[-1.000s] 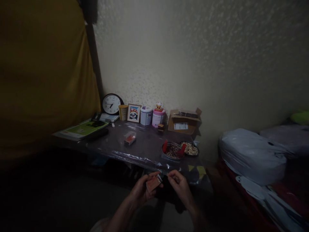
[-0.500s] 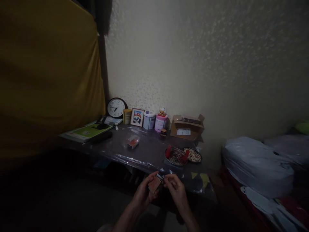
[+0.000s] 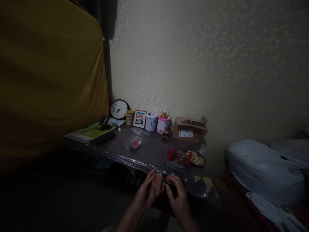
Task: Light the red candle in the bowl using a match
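My left hand (image 3: 146, 193) grips a small orange matchbox (image 3: 157, 181) upright, its open end showing pale sticks at the top. My right hand (image 3: 177, 192) is curled right beside the box, its fingertips pinched against the open end; what they pinch is too small to make out. Both hands hover just in front of the near edge of a low dark table (image 3: 149, 151) covered in clear plastic. Two round dishes, one of dark bits with red pieces (image 3: 178, 158) and one of pale matchsticks (image 3: 196, 158), sit on the table just beyond my hands.
Another orange matchbox in plastic (image 3: 135, 143) lies mid-table. Along the wall stand a clock (image 3: 118, 109), a panda picture (image 3: 139, 118), tins (image 3: 151, 121), a pink jar (image 3: 163, 123) and a cardboard box (image 3: 190, 130). Books (image 3: 90, 132) lie left, a yellow cloth (image 3: 48, 80) hangs beside them, bagged bundles (image 3: 263, 167) right.
My hands have come together and the matchbox has turned more upright. My right fingers closed in on its open end. The view has drifted down and left.
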A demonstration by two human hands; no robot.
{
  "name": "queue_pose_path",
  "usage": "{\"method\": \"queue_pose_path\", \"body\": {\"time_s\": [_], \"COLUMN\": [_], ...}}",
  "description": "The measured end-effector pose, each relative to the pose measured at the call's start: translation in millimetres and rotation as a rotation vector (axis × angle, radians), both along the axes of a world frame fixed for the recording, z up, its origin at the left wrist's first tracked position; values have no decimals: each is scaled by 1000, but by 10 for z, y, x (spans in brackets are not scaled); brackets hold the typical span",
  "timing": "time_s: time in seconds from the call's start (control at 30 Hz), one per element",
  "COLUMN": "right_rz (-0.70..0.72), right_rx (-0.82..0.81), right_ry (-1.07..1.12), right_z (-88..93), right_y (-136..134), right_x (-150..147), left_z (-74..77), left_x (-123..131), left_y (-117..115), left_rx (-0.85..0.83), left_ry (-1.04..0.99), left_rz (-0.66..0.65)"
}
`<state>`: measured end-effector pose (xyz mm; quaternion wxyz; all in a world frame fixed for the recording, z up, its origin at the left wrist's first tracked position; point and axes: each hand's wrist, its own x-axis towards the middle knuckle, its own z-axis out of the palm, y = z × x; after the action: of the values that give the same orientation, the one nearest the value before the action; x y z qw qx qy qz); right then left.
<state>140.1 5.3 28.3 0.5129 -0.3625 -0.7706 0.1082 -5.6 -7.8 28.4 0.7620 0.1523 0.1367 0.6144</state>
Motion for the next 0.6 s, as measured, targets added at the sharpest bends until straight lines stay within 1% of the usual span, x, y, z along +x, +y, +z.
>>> {"method": "queue_pose_path", "body": {"time_s": [0.2,0.4,0.6], "right_rz": [19,28,51], "right_rx": [-12,-18,-81], "right_ry": [-98,-96,-92], "right_z": [-30,-44,-35], "right_y": [-52,-38,-40], "right_x": [2,40,117], "left_z": [2,34,-23], "left_x": [27,43,25], "left_y": [-35,-81,-59], "left_rx": [70,108,133], "left_ry": [13,29,118], "left_rz": [-29,-93,-137]}}
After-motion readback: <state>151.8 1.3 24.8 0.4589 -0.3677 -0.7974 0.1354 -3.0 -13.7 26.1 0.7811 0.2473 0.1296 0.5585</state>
